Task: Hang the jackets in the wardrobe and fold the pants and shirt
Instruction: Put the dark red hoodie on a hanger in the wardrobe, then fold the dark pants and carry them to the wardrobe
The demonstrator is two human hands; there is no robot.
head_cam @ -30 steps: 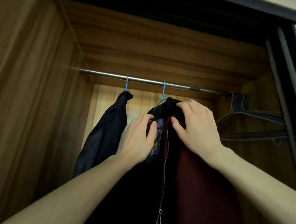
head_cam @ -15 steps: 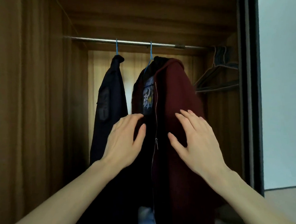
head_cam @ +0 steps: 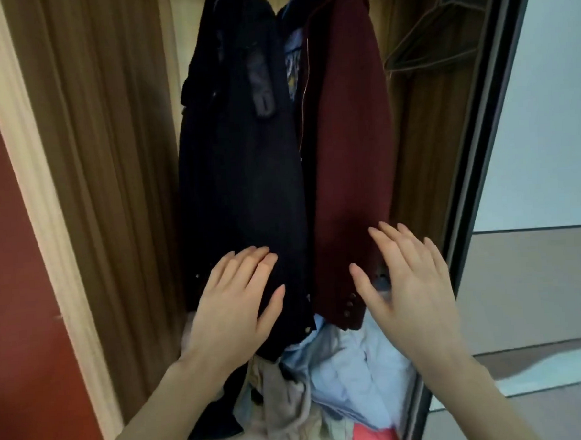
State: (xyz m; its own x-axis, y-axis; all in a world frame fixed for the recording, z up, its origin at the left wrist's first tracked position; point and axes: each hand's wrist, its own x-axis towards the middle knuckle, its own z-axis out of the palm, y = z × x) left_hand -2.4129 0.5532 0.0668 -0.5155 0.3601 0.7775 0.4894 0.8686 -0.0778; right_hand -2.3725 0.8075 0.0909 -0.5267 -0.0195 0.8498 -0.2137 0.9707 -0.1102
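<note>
Left hand (head_cam: pixel 234 300): fingers straight and spread, palm forward, lying against the lower front of the dark jacket (head_cam: pixel 242 161); it grips nothing. Right hand (head_cam: pixel 410 281): fingers straight and apart, raised in front of the hem of the maroon jacket (head_cam: pixel 349 142) (contact cannot be confirmed). Both forearms reach up from the bottom edge of the view. The two jackets hang side by side inside the wardrobe (head_cam: pixel 111 162), dark one to the left, touching. Below them, on the wardrobe floor, lies a heap of clothes (head_cam: pixel 341 385), pale blue and beige. Empty hangers (head_cam: pixel 438 40) hang at the wardrobe's upper right.
</note>
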